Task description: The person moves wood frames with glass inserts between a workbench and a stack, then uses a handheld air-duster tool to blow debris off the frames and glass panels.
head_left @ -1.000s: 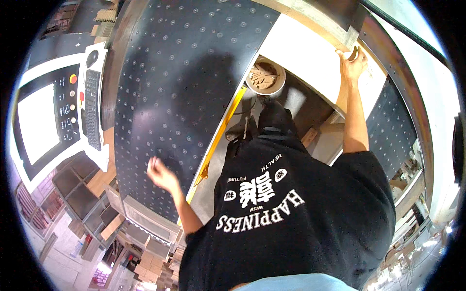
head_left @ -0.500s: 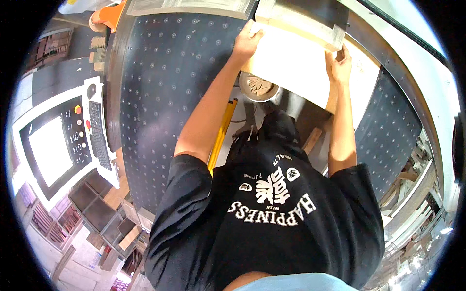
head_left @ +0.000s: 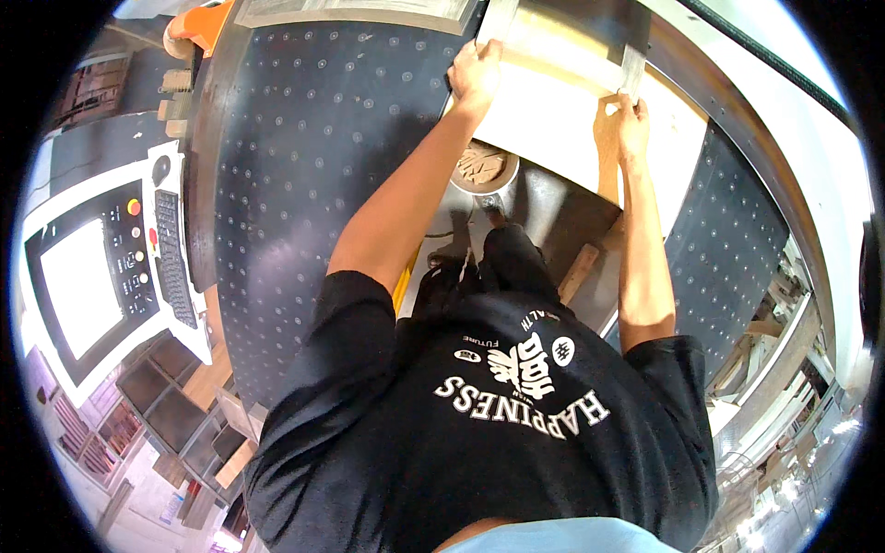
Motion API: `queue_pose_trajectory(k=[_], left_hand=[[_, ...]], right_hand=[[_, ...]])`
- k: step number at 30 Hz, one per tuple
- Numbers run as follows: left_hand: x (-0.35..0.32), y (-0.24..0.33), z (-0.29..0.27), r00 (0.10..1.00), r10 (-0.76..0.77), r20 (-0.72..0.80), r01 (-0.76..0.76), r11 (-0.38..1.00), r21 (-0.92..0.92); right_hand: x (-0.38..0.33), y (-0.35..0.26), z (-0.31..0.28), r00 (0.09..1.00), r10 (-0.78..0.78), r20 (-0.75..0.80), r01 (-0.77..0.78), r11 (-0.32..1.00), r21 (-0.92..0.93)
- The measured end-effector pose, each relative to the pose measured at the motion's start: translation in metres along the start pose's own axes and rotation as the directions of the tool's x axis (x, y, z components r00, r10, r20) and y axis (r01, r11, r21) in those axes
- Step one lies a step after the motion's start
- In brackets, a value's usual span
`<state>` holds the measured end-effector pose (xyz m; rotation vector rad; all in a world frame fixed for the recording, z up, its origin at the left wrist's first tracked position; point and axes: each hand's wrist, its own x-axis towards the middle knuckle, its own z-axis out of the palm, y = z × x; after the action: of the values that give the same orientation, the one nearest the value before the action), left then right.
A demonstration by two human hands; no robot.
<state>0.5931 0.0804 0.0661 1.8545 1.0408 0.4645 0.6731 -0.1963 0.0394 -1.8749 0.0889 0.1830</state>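
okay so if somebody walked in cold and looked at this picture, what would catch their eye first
Probably the pale flat board at the top centre, with the left hand and the right hand each in a grip on a near corner. It lies on a wide dark table dotted with small rollers. At the far left, a control panel with a bright white screen also stands out.

worktop (head_left: 304,166): dark grey-blue, regular pale dots | board (head_left: 562,111): pale cream | t-shirt (head_left: 479,433): black, white print | control panel (head_left: 101,276): white, red and orange buttons | guard rail (head_left: 403,286): yellow

control panel (head_left: 101,276) | dotted black table (head_left: 304,157) | round bowl (head_left: 484,168)
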Motion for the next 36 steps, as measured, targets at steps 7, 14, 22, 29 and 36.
queue_pose_trajectory(k=[7,14,22,29,36], left_hand=[[-0.086,-0.055,-0.059,0.998,0.037,0.056,-0.035,0.999,-0.027],[-0.181,-0.091,-0.135,0.993,0.032,0.112,-0.016,0.99,-0.143],[-0.24,-0.134,-0.127,0.878,-0.335,0.342,0.474,0.712,-0.518],[-0.265,-0.153,-0.097,0.758,-0.246,0.604,0.647,0.163,-0.745],[-0.264,-0.147,-0.193,0.809,-0.281,0.517,0.586,0.319,-0.745]], right_hand=[[-0.108,0.03,-0.017,0.996,0.023,-0.083,-0.027,0.998,-0.05],[-0.226,0.045,-0.05,0.994,0.093,0.054,-0.085,0.986,-0.14],[-0.219,0.041,-0.089,0.78,0.359,0.513,-0.52,0.828,0.211],[-0.269,0.03,-0.04,0.702,0.403,0.588,-0.626,0.743,0.238],[-0.297,0.041,-0.003,0.553,0.361,0.751,-0.742,0.623,0.248]])
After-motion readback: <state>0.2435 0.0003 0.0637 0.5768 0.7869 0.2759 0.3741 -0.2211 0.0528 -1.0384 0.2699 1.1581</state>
